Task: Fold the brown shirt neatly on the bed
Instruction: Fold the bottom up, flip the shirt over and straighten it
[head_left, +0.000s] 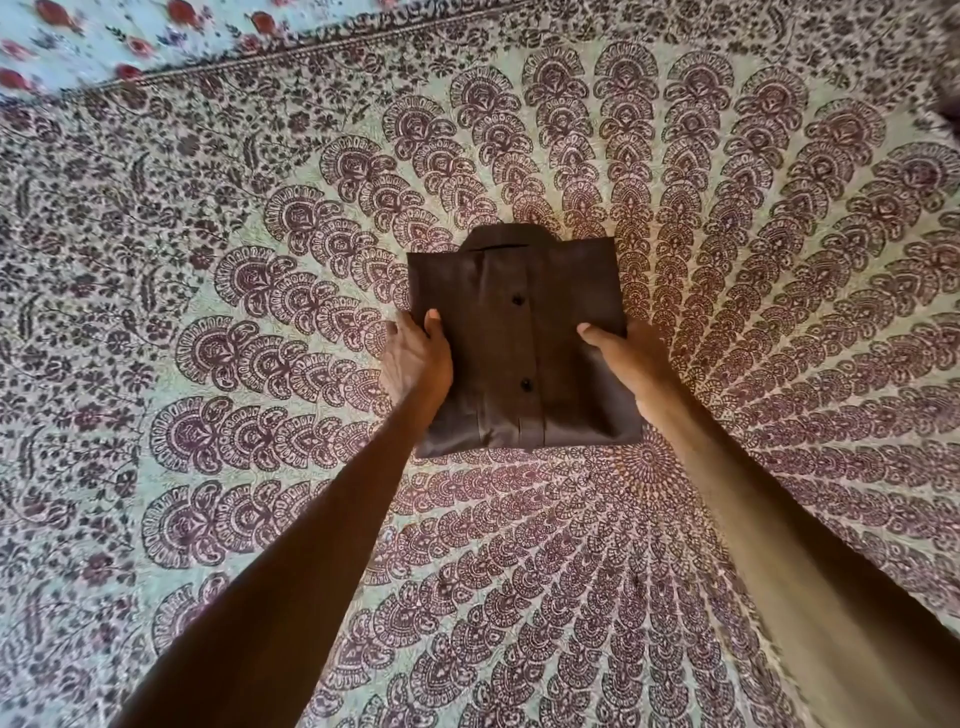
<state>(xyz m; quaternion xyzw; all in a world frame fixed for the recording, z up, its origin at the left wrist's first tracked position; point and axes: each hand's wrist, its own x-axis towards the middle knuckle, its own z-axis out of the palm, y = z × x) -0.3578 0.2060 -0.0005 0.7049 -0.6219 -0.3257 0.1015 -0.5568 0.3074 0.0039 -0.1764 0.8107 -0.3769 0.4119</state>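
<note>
The brown shirt (519, 332) is folded into a compact rectangle in the middle of the bed, collar at the far end and button placket facing up with two dark buttons showing. My left hand (415, 358) grips its left edge, thumb on top and fingers tucked under the fabric. My right hand (621, 361) grips the right edge the same way, thumb lying on the cloth. Both arms reach forward from the bottom of the view.
The bed is covered by a pale green bedsheet (260, 312) printed with a maroon fan pattern radiating from near the shirt. A light blue floral cloth (104, 36) lies past the sheet's border at the far left.
</note>
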